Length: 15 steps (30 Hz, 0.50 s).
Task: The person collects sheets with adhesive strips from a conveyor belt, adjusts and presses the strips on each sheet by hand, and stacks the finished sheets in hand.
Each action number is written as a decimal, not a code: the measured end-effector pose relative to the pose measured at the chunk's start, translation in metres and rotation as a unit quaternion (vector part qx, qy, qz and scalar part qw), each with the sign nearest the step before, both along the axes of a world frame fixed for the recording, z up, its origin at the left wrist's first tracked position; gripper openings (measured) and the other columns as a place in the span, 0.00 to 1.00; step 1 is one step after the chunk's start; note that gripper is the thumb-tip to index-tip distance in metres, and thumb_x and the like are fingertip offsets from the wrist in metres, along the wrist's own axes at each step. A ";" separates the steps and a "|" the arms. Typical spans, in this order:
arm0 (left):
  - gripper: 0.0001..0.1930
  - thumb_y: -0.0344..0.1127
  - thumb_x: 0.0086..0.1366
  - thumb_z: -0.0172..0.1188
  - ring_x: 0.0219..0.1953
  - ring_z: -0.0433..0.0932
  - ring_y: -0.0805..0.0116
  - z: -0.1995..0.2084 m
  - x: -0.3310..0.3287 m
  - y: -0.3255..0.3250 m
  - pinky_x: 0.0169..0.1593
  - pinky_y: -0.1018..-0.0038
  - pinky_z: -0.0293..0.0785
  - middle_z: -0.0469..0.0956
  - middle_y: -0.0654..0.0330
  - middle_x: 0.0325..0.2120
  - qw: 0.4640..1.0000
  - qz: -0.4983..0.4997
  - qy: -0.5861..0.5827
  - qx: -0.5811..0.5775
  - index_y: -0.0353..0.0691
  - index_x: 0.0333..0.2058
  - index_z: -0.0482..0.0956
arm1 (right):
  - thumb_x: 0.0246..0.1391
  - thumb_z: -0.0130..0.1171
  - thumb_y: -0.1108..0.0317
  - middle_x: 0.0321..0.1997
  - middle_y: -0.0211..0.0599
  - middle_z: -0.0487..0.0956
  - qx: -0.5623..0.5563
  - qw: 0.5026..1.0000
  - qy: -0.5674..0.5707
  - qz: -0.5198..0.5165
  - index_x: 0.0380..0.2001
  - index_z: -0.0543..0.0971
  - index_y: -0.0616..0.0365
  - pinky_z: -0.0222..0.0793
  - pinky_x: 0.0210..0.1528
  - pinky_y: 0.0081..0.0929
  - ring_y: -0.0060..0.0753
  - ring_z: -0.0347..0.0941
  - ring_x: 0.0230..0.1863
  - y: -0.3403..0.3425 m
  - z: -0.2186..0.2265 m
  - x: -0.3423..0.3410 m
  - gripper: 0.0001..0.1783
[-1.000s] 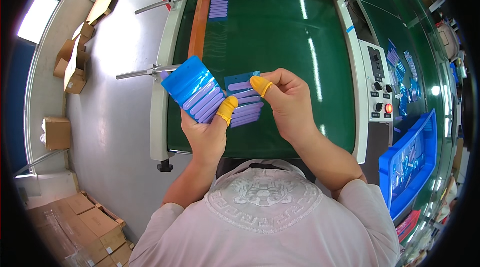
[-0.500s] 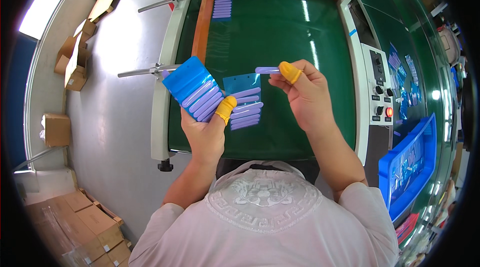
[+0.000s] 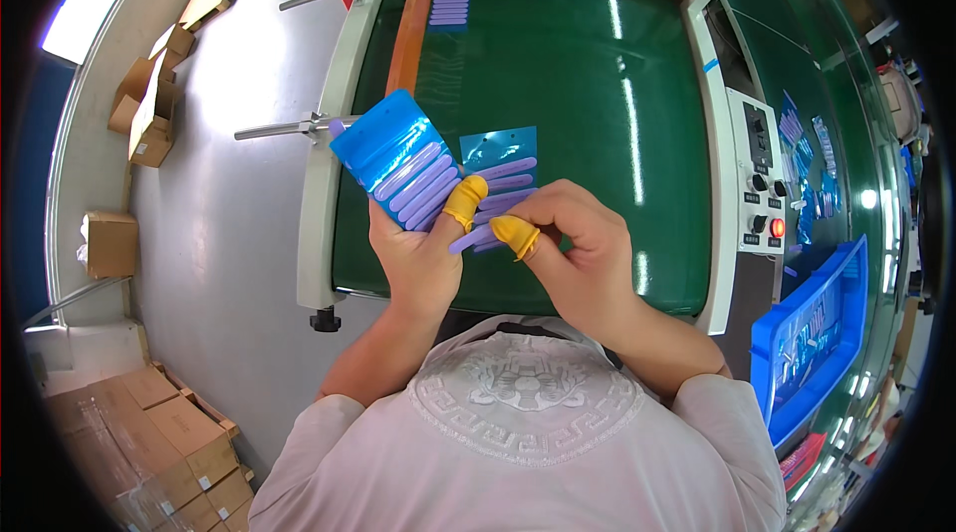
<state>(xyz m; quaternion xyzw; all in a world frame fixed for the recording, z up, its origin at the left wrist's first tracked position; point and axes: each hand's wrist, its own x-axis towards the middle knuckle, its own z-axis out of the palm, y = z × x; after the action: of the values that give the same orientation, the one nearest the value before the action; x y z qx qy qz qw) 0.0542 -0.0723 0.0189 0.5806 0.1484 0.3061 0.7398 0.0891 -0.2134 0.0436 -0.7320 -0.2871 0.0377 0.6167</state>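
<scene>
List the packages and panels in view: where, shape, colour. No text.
Blue card pack: left hand, fanned, purple strips.
Blue card: flat on green belt, by right hand.
Cardboard boxes: floor, lower left, brown.
Control panel: right of belt, grey, red button.
Blue bin: far right.

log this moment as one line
left hand: holds blue card stack | right hand: pinches purple strip | below: green belt

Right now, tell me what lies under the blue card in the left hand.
Under the blue card, the left hand grips its lower end, thumb on top. Beyond it show the green conveyor belt and its metal rail. The card's underside is hidden.
</scene>
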 end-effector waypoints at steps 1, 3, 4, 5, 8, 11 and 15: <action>0.18 0.22 0.55 0.66 0.32 0.79 0.74 0.000 -0.001 0.000 0.37 0.78 0.76 0.78 0.60 0.32 1.000 -0.001 0.000 0.001 0.35 0.43 0.70 | 0.46 0.62 0.80 0.32 0.37 0.76 0.001 1.000 0.000 -0.001 0.31 0.78 0.63 0.68 0.30 0.22 0.28 0.72 0.30 0.001 0.000 0.000 0.07; 0.18 0.22 0.55 0.66 0.33 0.79 0.73 -0.001 -0.001 -0.001 0.38 0.78 0.76 0.78 0.59 0.33 1.000 0.011 -0.013 0.018 0.35 0.43 0.69 | 0.38 0.63 0.82 0.33 0.41 0.77 -0.035 0.989 -0.137 -0.043 0.32 0.79 0.63 0.69 0.28 0.26 0.37 0.72 0.29 0.004 -0.002 0.000 0.13; 0.18 0.22 0.55 0.66 0.33 0.79 0.73 0.000 -0.001 -0.002 0.38 0.78 0.76 0.78 0.59 0.33 1.000 0.011 -0.014 0.018 0.35 0.43 0.69 | 0.38 0.63 0.82 0.33 0.41 0.77 -0.035 0.989 -0.138 -0.044 0.32 0.79 0.63 0.69 0.28 0.26 0.37 0.72 0.29 0.005 -0.001 0.000 0.13; 0.18 0.22 0.55 0.66 0.32 0.79 0.73 0.002 -0.001 -0.003 0.38 0.78 0.76 0.79 0.59 0.33 1.000 0.012 -0.023 0.017 0.35 0.42 0.69 | 0.37 0.63 0.82 0.33 0.40 0.77 -0.044 0.981 -0.182 -0.057 0.33 0.79 0.63 0.69 0.28 0.27 0.38 0.72 0.29 0.005 0.000 0.001 0.15; 0.18 0.22 0.55 0.66 0.32 0.79 0.73 0.005 -0.002 -0.005 0.38 0.77 0.77 0.79 0.58 0.33 0.999 0.012 -0.034 0.018 0.34 0.42 0.69 | 0.35 0.63 0.82 0.34 0.40 0.77 -0.072 0.962 -0.253 -0.077 0.36 0.79 0.64 0.69 0.29 0.28 0.39 0.72 0.29 0.005 0.004 0.001 0.18; 0.17 0.21 0.55 0.65 0.32 0.80 0.72 0.007 -0.002 -0.006 0.38 0.77 0.77 0.79 0.58 0.33 0.999 0.014 -0.039 0.022 0.34 0.42 0.69 | 0.34 0.63 0.83 0.35 0.41 0.77 -0.071 0.956 -0.273 -0.078 0.38 0.79 0.66 0.70 0.29 0.29 0.39 0.72 0.30 0.007 0.006 0.001 0.20; 0.18 0.20 0.55 0.64 0.33 0.80 0.72 0.008 -0.002 -0.009 0.38 0.76 0.77 0.78 0.57 0.33 0.998 0.012 -0.058 -0.011 0.34 0.43 0.68 | 0.36 0.61 0.86 0.35 0.42 0.77 -0.006 0.976 -0.210 -0.053 0.42 0.78 0.66 0.72 0.32 0.27 0.39 0.74 0.30 0.007 0.002 0.002 0.23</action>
<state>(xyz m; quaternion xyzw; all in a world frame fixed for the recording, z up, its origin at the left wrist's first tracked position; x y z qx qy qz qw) 0.0518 -0.0815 0.0272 0.5516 0.1153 0.3463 0.7501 0.0912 -0.2063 0.0453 -0.7415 -0.3710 -0.1474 0.5392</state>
